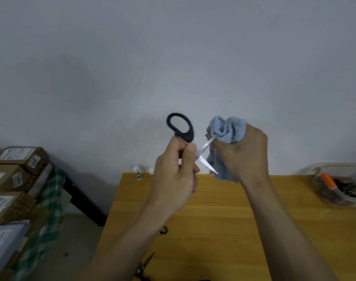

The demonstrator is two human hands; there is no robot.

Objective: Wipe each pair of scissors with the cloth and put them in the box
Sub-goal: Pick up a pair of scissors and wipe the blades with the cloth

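Observation:
My left hand (178,173) grips black-handled scissors (181,128) held up in the air, handle loop on top, blades spread apart and pointing right. My right hand (244,155) holds a bunched light-blue cloth (227,130) closed around the upper blade. The lower blade tip (211,169) shows bare in front of the hanging cloth. A second pair of dark scissors (144,266) lies on the wooden table (213,220) near the front edge, partly hidden by my left forearm. A clear plastic box (335,187) sits at the table's right edge.
The box holds an orange-handled item (328,180) and dark objects. Two small white-capped bottles (137,173) stand at the table's back left. A small dark object (164,230) peeks out beside my left forearm. Stacked cardboard boxes (14,179) and a green checked cloth stand left.

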